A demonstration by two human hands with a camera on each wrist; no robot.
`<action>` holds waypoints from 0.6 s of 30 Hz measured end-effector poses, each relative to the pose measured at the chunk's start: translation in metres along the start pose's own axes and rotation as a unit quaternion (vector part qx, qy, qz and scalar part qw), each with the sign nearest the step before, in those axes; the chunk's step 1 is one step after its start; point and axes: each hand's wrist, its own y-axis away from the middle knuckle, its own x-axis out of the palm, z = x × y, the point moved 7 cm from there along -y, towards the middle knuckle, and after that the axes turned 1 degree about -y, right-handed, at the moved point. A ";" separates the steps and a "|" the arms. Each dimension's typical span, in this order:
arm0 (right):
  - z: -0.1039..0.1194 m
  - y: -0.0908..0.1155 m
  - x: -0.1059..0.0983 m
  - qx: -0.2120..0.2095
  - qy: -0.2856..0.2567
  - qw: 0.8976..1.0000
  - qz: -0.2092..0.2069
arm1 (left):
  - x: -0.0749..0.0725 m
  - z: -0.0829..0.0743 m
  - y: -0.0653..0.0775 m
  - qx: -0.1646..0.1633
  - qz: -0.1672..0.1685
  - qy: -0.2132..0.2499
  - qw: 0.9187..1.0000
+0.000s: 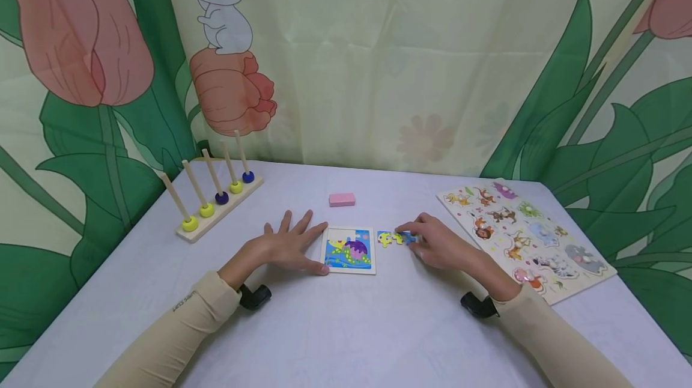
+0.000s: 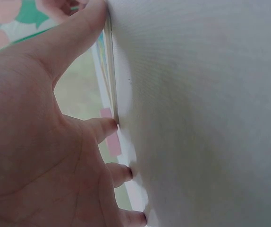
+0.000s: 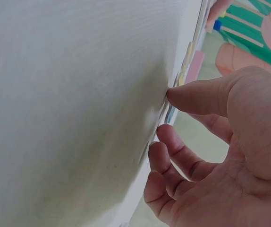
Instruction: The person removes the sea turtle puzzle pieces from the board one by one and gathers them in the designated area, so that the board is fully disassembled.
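My two hands work at a small picture puzzle on the white cloth.

My left hand (image 1: 286,247) lies flat with fingers spread, thumb and forefinger tips touching the left edge of the square puzzle tray (image 1: 348,249), a thin board with a pale rim and a bright blue, yellow and purple picture. My right hand (image 1: 440,245) has its fingers curled, thumb and fingertips pinching a thin, flat puzzle piece (image 1: 393,238), blue and yellow with knobbed edges, which lies on the table (image 1: 335,328) just right of the tray. Behind sits a pink rectangular block (image 1: 342,199); at far left a wooden peg rack (image 1: 216,202) with rings, at right a flat animal puzzle board (image 1: 527,235).
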 end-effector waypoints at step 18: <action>0.001 -0.002 -0.001 0.001 0.004 1.000 0.013 | 0.000 -0.001 0.001 -0.002 0.002 -0.007 1.000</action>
